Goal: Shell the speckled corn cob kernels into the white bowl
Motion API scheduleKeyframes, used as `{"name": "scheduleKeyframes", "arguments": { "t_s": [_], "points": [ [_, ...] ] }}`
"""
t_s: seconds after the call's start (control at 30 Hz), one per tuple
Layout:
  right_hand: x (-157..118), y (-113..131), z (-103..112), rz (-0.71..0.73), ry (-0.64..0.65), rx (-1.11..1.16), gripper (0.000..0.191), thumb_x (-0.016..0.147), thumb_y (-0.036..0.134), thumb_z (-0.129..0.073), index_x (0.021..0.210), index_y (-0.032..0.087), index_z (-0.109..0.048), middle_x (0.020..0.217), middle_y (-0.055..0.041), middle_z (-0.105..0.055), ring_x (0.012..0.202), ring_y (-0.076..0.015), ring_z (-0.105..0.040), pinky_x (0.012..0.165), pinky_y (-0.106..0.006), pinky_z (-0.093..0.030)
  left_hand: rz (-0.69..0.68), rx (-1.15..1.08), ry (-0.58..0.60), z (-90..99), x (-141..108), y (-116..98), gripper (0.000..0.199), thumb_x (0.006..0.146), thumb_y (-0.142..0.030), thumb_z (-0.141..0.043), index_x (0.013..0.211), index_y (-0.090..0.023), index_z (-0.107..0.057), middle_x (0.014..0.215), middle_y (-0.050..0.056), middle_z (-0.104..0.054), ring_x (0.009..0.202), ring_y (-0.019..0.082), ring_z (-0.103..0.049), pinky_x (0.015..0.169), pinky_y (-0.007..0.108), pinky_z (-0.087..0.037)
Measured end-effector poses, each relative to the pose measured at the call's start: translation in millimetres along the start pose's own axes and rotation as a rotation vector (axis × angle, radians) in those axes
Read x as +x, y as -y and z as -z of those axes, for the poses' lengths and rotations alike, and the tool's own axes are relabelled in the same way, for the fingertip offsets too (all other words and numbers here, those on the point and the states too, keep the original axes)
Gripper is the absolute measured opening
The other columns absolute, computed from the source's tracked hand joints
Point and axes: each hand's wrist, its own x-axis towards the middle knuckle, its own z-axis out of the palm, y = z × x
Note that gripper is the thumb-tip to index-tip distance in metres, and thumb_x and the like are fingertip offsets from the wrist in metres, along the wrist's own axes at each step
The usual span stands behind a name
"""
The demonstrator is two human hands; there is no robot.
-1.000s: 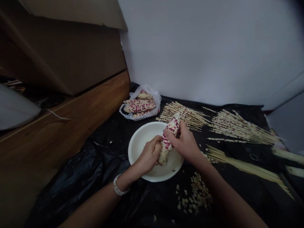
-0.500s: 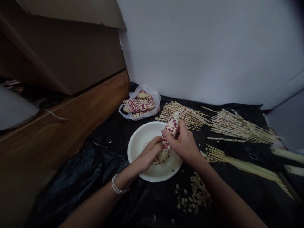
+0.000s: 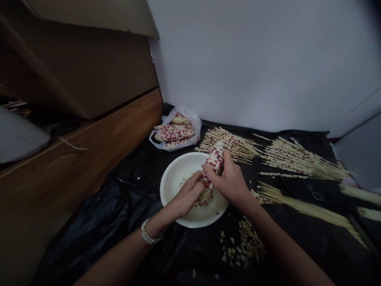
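Note:
A white and purple corn cob (image 3: 214, 159) is held tilted over a white bowl (image 3: 170, 186), its upper end pointing away. My left hand (image 3: 188, 194) grips the cob's lower part, where some kernels are gone. My right hand (image 3: 230, 178) is wrapped round its upper right side, with the thumb on the kernels. Loose kernels (image 3: 185, 179) lie in the bowl, partly hidden by my left hand.
Behind the bowl sits a plastic bag of cobs (image 3: 175, 133). Kernel-threaded skewers (image 3: 297, 159) and bare sticks (image 3: 309, 208) lie to the right on black plastic (image 3: 119, 214). Scattered kernels (image 3: 245, 244) are near my right forearm. A wooden board (image 3: 119, 135) borders the left.
The cob and both hands have shifted very slightly. Both hands keep their hold on the cob.

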Motion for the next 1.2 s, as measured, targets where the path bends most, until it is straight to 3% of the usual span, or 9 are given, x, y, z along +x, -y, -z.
{"name": "scheduleKeyframes", "arguments": {
  "t_s": [0.2,0.33,0.53,0.73,0.97,1.2],
  "points": [
    [2,0,1,-0.023,0.019,0.042,0.033,0.082,0.053,-0.06,0.087,0.027,-0.04,0.075,-0.0019,-0.063,0.067,-0.0241,-0.061,0.064,-0.033,-0.043,0.078,-0.094,-0.082,-3.1,2,13,0.028,0.078,-0.021,-0.041,0.095,-0.017,-0.063,0.094,0.006,-0.068,0.088,0.023,-0.061,0.083,0.037,-0.052],
    [5,-1,5,-0.051,-0.01,0.045,0.035,0.081,0.055,-0.06,0.088,0.027,-0.041,0.076,-0.0025,-0.065,0.071,-0.0259,-0.062,0.066,-0.035,-0.044,0.163,-0.258,-0.03,-2.5,1,12,0.024,0.085,-0.026,-0.046,0.102,-0.019,-0.061,0.094,0.004,-0.065,0.081,0.02,-0.061,0.065,0.03,-0.051],
    [6,-3,5,-0.087,0.019,0.098,0.04,0.077,0.057,-0.065,0.091,0.027,-0.043,0.076,-0.0022,-0.067,0.072,-0.0264,-0.065,0.066,-0.036,-0.046,0.076,-0.157,0.011,-4.6,-5,1,0.041,0.093,-0.053,-0.055,0.114,-0.018,-0.058,0.095,0.006,-0.065,0.074,0.018,-0.06,0.065,0.031,-0.052],
    [6,-9,-1,-0.117,0.095,0.252,0.045,0.077,0.052,-0.066,0.109,0.026,-0.047,0.092,-0.005,-0.072,0.083,-0.0269,-0.069,0.078,-0.041,-0.052,-0.004,0.009,-0.036,-3.9,-6,-4,0.042,0.1,-0.052,-0.038,0.111,-0.019,-0.061,0.095,0.008,-0.068,0.086,0.023,-0.063,0.082,0.038,-0.052],
    [6,-11,-3,-0.098,0.061,0.254,0.041,0.078,0.053,-0.065,0.102,0.025,-0.046,0.093,-0.0061,-0.07,0.084,-0.0267,-0.067,0.079,-0.041,-0.052,-0.043,0.253,-0.085,-3.0,-6,-7,0.036,0.101,-0.041,-0.033,0.087,-0.019,-0.058,0.077,0.005,-0.065,0.073,0.02,-0.06,0.071,0.033,-0.048],
    [6,-12,-7,-0.116,0.09,0.294,0.04,0.078,0.05,-0.066,0.101,0.026,-0.045,0.096,-0.0058,-0.07,0.089,-0.0263,-0.067,0.083,-0.042,-0.051,0.041,0.054,-0.083,-10.6,-6,3,0.029,0.098,-0.039,-0.036,0.089,-0.019,-0.056,0.068,0.001,-0.062,0.053,0.015,-0.057,0.05,0.026,-0.048]
  ]
}}
